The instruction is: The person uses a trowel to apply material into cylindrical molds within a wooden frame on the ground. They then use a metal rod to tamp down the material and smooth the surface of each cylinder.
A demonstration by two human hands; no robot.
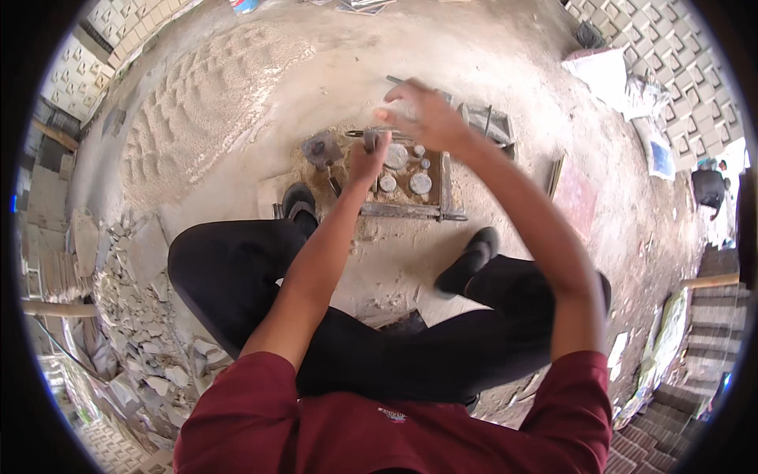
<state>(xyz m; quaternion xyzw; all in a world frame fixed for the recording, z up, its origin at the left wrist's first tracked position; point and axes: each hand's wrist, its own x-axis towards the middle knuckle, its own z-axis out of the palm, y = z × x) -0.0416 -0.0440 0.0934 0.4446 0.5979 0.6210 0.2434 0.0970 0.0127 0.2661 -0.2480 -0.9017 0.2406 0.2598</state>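
The left hand (368,162) reaches forward over the upper left part of a wooden frame (403,211), its arm almost straight and slanting a little rightward from the maroon sleeve (251,395). Its grip is narrow, closed about a small dark piece (371,141), which sits at the fingertips above the frame. The right arm bends sharply at the elbow, out to the side, and its forearm runs up and leftward. The right hand (428,118) is raised near the frame's far edge, just beside the left one, with fingers curled and pointing left; it is blurred, so I cannot tell whether its grip holds the thin dark rod (393,80) by its fingers. Round grey discs (420,183) lie within the frame, a dark square block (320,148) stands at its left, and a grey tray (491,123) lies beyond its right corner
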